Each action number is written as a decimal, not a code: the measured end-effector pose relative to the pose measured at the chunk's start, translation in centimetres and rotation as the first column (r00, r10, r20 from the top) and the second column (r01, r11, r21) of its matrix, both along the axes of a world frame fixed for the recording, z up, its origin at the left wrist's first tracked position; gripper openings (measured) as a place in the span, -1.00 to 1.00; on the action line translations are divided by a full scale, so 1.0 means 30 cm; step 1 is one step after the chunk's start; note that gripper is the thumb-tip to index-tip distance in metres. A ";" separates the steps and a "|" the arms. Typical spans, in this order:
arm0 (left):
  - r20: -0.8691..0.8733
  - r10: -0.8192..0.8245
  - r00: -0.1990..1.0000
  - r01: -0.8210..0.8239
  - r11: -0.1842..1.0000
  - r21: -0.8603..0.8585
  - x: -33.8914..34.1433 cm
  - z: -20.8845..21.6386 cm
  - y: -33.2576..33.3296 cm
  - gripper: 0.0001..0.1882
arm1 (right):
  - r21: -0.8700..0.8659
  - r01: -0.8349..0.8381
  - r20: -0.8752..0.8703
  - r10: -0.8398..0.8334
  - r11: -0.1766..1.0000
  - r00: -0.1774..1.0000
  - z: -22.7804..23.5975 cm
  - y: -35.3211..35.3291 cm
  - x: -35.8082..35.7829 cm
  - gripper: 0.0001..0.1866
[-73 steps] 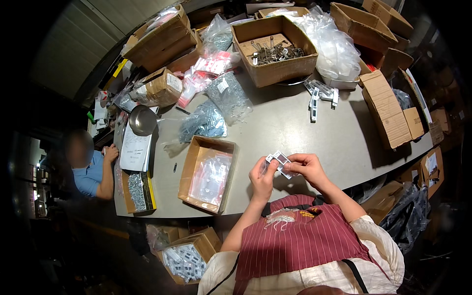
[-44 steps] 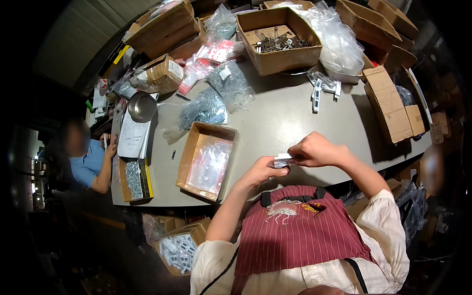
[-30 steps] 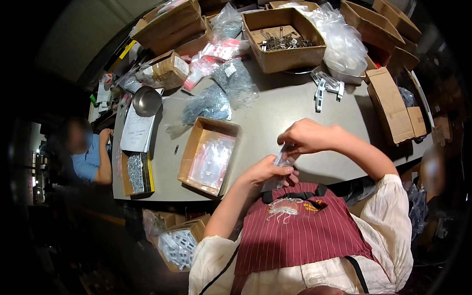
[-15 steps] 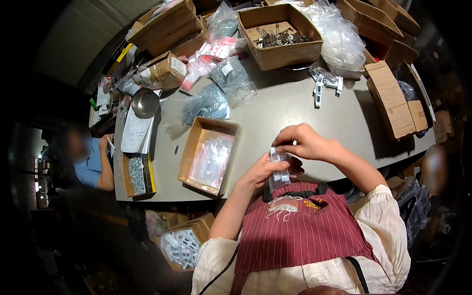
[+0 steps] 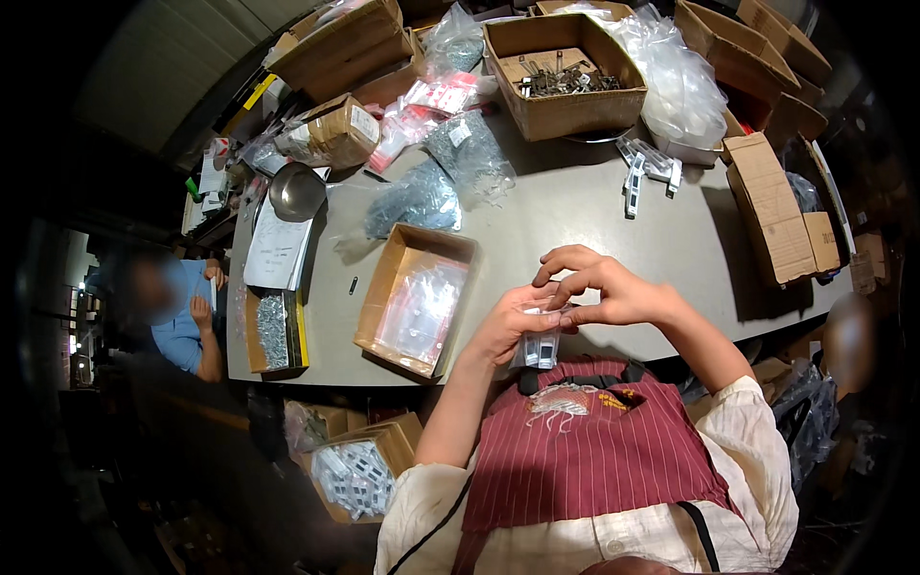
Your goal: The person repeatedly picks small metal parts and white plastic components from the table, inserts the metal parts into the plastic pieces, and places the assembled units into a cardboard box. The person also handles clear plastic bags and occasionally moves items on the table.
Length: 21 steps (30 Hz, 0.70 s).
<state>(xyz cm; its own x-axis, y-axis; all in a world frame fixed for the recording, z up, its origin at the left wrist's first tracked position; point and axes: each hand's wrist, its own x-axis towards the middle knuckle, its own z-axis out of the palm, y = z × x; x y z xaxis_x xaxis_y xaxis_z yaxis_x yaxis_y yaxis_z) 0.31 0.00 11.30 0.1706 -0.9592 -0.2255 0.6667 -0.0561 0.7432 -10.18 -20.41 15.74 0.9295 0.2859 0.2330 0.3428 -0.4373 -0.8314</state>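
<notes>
In front of my apron I hold a small clear plastic bag (image 5: 540,351) with white and dark pieces inside. My left hand (image 5: 510,324) grips it from the left side, thumb across its front. My right hand (image 5: 613,289) is bent over the bag's upper end, with thumb and fingers closed at its edge; the fingers partly hide that end. Left of my hands, an open cardboard box (image 5: 462,251) holds flat clear bags (image 5: 422,305).
Beyond my hands stands a carton of metal clips (image 5: 565,81). White plastic pieces (image 5: 634,182) lie near it. A metal bowl (image 5: 297,192) rests on papers at the left. Below the table edge, a box holds filled bags (image 5: 353,479). A co-worker in blue (image 5: 177,321) sits at left.
My right hand has come down, its thumb now against the bag's upper end. The bag sits more upright and lower in my left hand. The whole view has shifted slightly.
</notes>
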 end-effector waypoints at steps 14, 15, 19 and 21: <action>0.437 0.691 0.576 -0.659 0.709 -0.251 -0.074 -0.089 0.015 -0.84 | 0.176 0.465 0.066 -0.482 0.868 0.874 0.005 0.101 -0.015 -0.90; 0.395 0.703 0.591 -0.669 0.701 -0.247 -0.070 -0.083 0.032 -0.84 | 0.253 0.463 0.033 -0.486 0.849 0.873 -0.017 0.113 -0.010 -0.91; 0.396 0.719 0.571 -0.671 0.686 -0.280 -0.067 -0.082 0.089 -0.84 | 0.449 0.468 -0.079 -0.488 0.761 0.869 -0.066 0.187 0.000 -0.92; 0.412 0.770 0.487 -0.712 0.623 -0.322 -0.079 -0.095 0.120 -0.87 | 0.422 0.419 -0.017 -0.455 0.804 0.890 -0.106 0.214 0.013 -0.92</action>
